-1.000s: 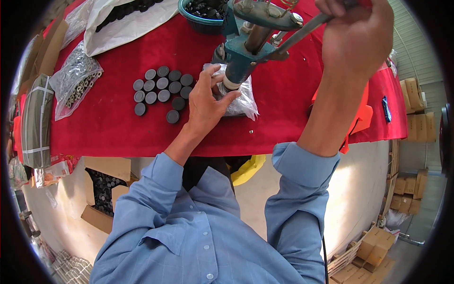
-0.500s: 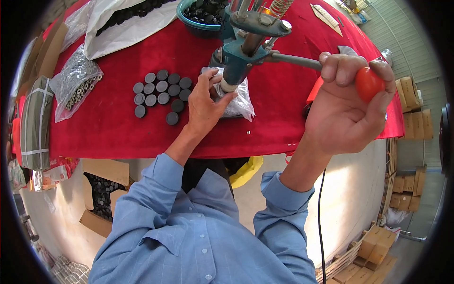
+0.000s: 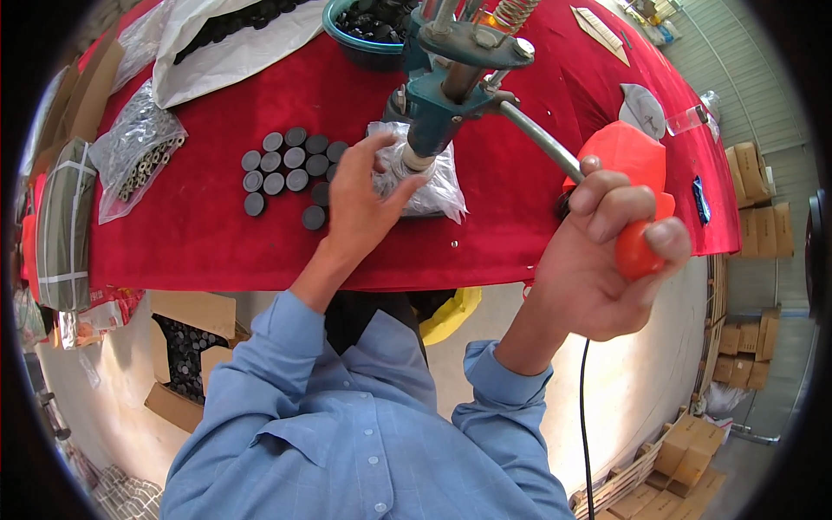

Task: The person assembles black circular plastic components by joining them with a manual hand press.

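A teal hand press (image 3: 431,97) stands at the far middle of the red-covered table. My right hand (image 3: 589,269) is wrapped round the red ball knob (image 3: 637,253) of its metal lever (image 3: 544,140), which slants down toward me. Beside the pale tip of the press ram (image 3: 418,160), my left hand (image 3: 357,208) is open, with thumb and fingers apart around that spot. Clear plastic film (image 3: 444,192) lies under the ram. I cannot see a part between the fingers. Several round dark caps (image 3: 296,180) lie grouped left of my left hand.
A teal bowl of black parts (image 3: 333,28) stands behind the press. Farther left are a white sack (image 3: 195,74) and a clear bag of metal sleeves (image 3: 130,147). An orange-red object (image 3: 620,156) lies right of the lever. An open carton (image 3: 195,308) of caps sits on the floor.
My right hand has pulled the lever knob down and toward me, uncovering the orange-red object. My left hand has shifted slightly left, its fingers spreading away from the ram tip.
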Action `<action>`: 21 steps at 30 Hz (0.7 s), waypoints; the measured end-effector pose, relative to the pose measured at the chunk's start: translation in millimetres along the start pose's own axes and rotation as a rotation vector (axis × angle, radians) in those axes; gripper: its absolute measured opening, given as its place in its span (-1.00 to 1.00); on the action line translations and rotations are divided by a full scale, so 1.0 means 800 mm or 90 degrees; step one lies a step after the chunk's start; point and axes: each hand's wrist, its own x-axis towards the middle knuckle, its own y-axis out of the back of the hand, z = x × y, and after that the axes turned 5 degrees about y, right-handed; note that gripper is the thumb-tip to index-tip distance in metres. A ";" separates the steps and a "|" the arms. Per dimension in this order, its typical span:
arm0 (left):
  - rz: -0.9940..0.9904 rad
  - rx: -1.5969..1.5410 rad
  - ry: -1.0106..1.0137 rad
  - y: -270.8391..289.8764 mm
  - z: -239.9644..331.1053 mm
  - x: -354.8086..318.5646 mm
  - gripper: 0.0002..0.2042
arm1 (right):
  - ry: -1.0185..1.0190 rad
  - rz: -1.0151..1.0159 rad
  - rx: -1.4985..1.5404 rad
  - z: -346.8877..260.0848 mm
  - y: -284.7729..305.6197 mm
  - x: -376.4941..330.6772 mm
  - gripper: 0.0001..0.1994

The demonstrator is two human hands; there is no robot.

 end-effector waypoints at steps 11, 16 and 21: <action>0.013 0.306 -0.046 0.115 -0.035 -0.087 -0.72 | -0.005 0.067 -0.022 -0.004 0.003 -0.071 -0.74; 0.026 0.244 -0.065 0.110 -0.040 -0.084 -0.71 | 0.001 0.092 -0.017 -0.006 0.001 -0.061 -0.69; 0.011 0.105 -0.030 0.073 0.001 -0.046 -0.57 | 0.059 0.025 -0.031 0.002 0.007 -0.015 -0.60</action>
